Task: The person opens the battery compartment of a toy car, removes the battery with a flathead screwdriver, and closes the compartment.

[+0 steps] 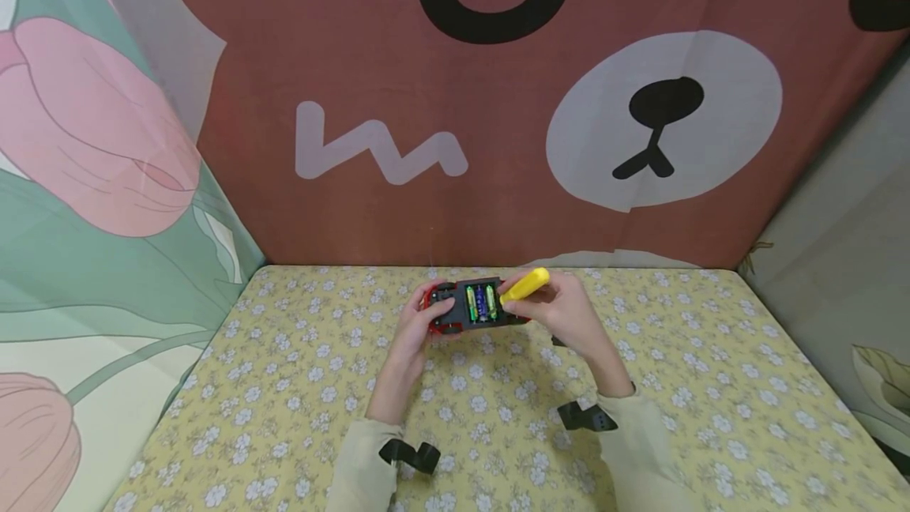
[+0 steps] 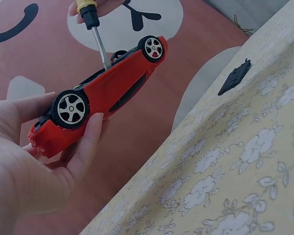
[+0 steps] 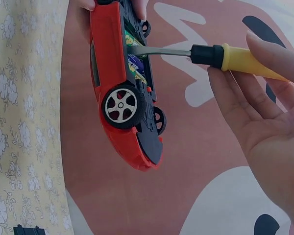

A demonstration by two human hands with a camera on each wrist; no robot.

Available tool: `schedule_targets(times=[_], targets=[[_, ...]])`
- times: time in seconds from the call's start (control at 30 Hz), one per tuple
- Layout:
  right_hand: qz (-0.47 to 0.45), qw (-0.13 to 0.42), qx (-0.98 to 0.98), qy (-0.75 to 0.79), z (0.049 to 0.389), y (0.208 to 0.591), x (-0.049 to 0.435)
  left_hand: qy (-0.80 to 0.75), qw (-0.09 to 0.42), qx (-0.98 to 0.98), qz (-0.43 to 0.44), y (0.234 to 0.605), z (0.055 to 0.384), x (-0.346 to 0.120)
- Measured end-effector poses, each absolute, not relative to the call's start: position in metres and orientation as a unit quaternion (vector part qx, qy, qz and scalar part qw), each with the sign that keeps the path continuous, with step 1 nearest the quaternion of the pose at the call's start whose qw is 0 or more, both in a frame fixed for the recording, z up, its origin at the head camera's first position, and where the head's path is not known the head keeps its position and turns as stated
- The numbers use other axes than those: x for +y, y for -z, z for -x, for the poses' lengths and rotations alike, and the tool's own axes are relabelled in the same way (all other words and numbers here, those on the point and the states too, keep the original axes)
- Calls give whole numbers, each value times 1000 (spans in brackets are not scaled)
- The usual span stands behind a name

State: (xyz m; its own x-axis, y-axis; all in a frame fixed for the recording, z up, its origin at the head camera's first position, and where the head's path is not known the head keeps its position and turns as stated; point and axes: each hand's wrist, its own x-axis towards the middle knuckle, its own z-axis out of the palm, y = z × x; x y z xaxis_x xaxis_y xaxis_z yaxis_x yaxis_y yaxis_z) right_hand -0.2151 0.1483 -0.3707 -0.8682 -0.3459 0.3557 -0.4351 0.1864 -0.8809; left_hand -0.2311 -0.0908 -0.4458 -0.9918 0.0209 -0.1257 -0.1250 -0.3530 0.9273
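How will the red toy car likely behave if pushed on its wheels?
The red toy car should roll readily on its round wheels. Its smooth shell looks like stiff plastic, so it probably won't flex. The batteries likely add some weight.

Shows a yellow tablecloth (image 1: 284,397) across the foreground, printed with white flowers and thin sprigs, narrowing towards a reddish-brown backdrop (image 1: 384,62). Carries on that upright cloth a pale zigzag (image 1: 384,150) to the left and, farther right, a whitish muzzle (image 1: 718,133) with a black nose (image 1: 666,103) above a forked line. Sets a thick black curve (image 1: 490,30) higher up, over the gap between the two. Has at left a green and cream cloth (image 1: 71,275) with big pink flowers (image 1: 99,125) — one high, one low — and at right a greyish cloth (image 1: 839,259), printed with leaves (image 1: 885,374).
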Motion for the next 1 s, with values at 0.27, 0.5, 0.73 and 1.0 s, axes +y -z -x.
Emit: schedule_targets(times=[0.27,0.5,0.73,1.0], targets=[[-262,39,-773,-576,214,371,143,-824,44,562,53,444,231,-91],[-266,35,-793,-547,214,372,144,-828,40,557,55,445,231,-92],[-338,-11,-791,-510,216,369,156,-829,35,555,55,446,232,-91],[-364,-28,-783,-503,218,369,160,-830,31,553,60,446,231,-91]])
